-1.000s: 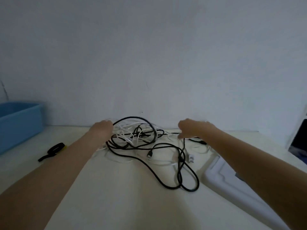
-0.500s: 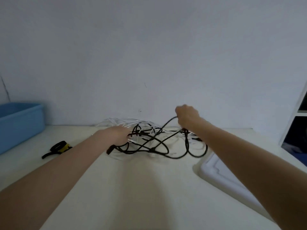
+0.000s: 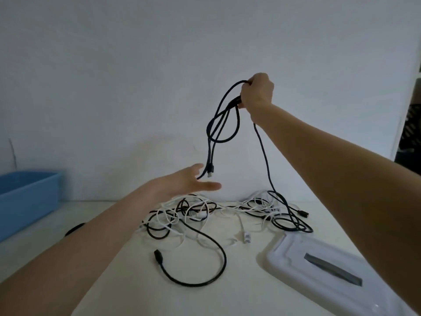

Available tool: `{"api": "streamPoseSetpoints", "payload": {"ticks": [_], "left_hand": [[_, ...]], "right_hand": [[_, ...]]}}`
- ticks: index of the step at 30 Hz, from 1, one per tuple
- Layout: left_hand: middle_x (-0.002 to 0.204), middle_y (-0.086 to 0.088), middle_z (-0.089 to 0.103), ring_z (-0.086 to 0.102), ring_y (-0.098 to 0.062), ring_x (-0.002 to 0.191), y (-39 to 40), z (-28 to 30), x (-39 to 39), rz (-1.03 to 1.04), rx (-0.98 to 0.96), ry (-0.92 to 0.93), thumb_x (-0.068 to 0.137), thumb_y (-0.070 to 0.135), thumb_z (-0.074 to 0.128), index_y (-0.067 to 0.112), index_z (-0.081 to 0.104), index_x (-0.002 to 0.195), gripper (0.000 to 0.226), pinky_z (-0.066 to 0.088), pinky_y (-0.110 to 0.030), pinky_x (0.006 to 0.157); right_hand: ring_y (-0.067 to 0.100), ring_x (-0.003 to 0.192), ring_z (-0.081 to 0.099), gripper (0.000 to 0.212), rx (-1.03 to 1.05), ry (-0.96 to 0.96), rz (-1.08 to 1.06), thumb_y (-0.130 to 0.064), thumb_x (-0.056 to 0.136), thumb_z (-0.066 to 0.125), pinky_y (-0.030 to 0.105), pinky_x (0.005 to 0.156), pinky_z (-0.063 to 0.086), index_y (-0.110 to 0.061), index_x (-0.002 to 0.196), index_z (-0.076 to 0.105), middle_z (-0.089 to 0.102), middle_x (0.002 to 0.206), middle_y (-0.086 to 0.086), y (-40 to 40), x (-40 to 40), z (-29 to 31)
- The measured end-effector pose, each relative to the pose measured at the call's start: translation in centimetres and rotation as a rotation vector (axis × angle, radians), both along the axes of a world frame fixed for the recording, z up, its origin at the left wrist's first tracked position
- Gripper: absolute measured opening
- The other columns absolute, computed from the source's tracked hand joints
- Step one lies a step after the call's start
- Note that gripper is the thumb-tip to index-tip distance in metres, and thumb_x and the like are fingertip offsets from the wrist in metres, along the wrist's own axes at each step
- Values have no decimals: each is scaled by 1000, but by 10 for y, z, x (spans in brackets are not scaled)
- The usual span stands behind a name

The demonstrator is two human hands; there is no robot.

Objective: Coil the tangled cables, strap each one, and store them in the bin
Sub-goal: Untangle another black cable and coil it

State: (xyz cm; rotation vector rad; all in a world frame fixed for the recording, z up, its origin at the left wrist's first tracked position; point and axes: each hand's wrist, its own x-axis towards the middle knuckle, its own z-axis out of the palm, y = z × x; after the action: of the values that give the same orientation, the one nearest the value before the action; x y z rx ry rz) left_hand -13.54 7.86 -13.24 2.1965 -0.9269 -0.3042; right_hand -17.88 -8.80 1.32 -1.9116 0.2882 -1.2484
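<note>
Right hand (image 3: 257, 92), raised in the upper middle of the frame, is closed in a fist around a black cable (image 3: 222, 124). Loops of that cable hang below the fist, and its plug end (image 3: 210, 172) dangles just beside the left hand's fingertips. Another strand of the same cable drops from the fist down to the heap on the table.

The left hand (image 3: 182, 182), at the centre of the frame, is spread wide with the palm turned up and the fingers apart; it hovers above the heap and grips nothing. Whether a fingertip touches the dangling plug cannot be told.

On the cream table (image 3: 127, 281) lies a tangle of black and white cables (image 3: 205, 213), spreading across the middle of the frame, with one black end (image 3: 157, 254) curling out toward the lower centre. A white lid (image 3: 330, 270) with a dark slot rests at the lower right, near the tangle. The blue bin (image 3: 27, 197) stands at the left edge, well apart from the cables. A dark strap (image 3: 74, 229) peeks out just beside the left forearm. A plain white wall (image 3: 114, 76) fills the upper frame, and dark shelving (image 3: 412, 124) shows at the right edge.
</note>
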Motion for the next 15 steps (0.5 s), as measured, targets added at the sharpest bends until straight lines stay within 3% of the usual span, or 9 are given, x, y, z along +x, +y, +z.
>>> {"api": "streamPoseSetpoints", "payload": {"ticks": [2, 5, 7, 9, 12, 15], "left_hand": [[135, -7, 46, 45, -21, 122, -21, 2, 2, 52, -56, -28, 62, 65, 68, 25, 42, 128, 81, 34, -37, 106], [112, -8, 54, 52, -21, 102, -41, -8, 14, 169, -124, -86, 87, 33, 61, 7, 42, 131, 55, 39, -28, 85], [88, -3, 56, 51, -18, 80, -41, -12, 22, 213, -159, -101, 94, 22, 51, 6, 59, 109, 24, 39, -26, 70], [80, 0, 57, 49, -12, 66, -33, -14, 29, 257, -141, -112, 96, 17, 45, 10, 65, 94, 21, 38, -22, 61], [102, -9, 65, 58, -20, 79, -13, -18, 45, 428, 5, -243, 97, 17, 43, 8, 61, 102, 21, 42, -25, 67], [134, -15, 41, 53, -31, 107, -3, -18, 48, 551, 24, -297, 94, 19, 50, 6, 42, 130, 38, 39, -30, 80]], "right_hand": [[27, 61, 61, 18, 61, -40, 56, 7, 92, 35, 36, 63, 58, -4, 90, 50, 46, 75, 7, 0, -3, 2], [23, 64, 59, 17, 49, -91, 89, 1, 93, 39, 35, 65, 57, -7, 80, 47, 55, 85, 13, -5, -6, 4], [15, 62, 56, 12, -16, -95, 120, -4, 93, 43, 22, 53, 51, -8, 87, 52, 59, 87, 11, -13, -9, 5], [8, 56, 52, 12, -96, -55, 149, -6, 93, 44, 13, 42, 39, -11, 92, 56, 61, 83, 7, -22, -12, 2], [10, 53, 50, 14, -114, 14, 143, -9, 92, 48, 11, 37, 34, -12, 91, 62, 63, 79, 4, -34, -7, -13], [12, 53, 54, 10, -48, 83, 192, -9, 90, 53, 11, 40, 39, -9, 91, 64, 64, 81, 6, -32, 3, -29]]}}
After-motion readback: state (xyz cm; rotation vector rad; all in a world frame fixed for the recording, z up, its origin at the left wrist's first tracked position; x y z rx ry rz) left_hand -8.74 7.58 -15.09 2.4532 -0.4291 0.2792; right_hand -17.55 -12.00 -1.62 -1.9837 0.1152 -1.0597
